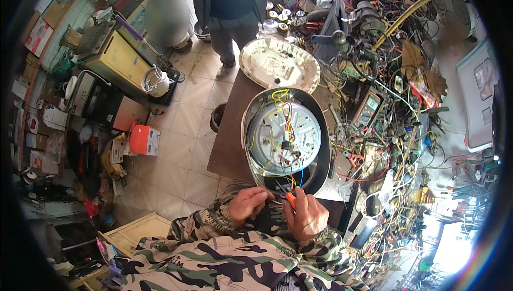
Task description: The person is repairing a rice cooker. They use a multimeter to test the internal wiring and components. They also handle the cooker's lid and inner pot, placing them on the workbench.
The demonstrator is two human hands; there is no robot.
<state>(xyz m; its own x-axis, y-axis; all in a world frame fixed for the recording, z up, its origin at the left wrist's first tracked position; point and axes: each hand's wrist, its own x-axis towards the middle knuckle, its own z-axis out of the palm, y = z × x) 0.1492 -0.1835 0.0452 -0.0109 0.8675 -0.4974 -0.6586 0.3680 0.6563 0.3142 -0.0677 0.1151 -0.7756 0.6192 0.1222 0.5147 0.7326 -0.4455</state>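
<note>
An opened oval appliance housing [326, 146] lies in front of me, its inside facing up. Within it sits a round silver metal pan [305, 137], with yellow, red and blue wires [287, 114] running over it and toward my hands. At the near rim, my right hand [308, 216] grips an orange-handled tool [290, 199]; its working end is hard to make out. Close by on the left, my left hand [249, 204] is closed in a pinch beside the wire ends, and what lies between its fingertips is too small to name.
Beyond the housing rests a dirty cream oval cover [278, 64] on the brown tabletop [230, 144]. Tangled wires and parts crowd the right, around a multimeter [368, 108]. A person [224, 8] stands at the far side. An orange-and-white box [144, 140] is at left.
</note>
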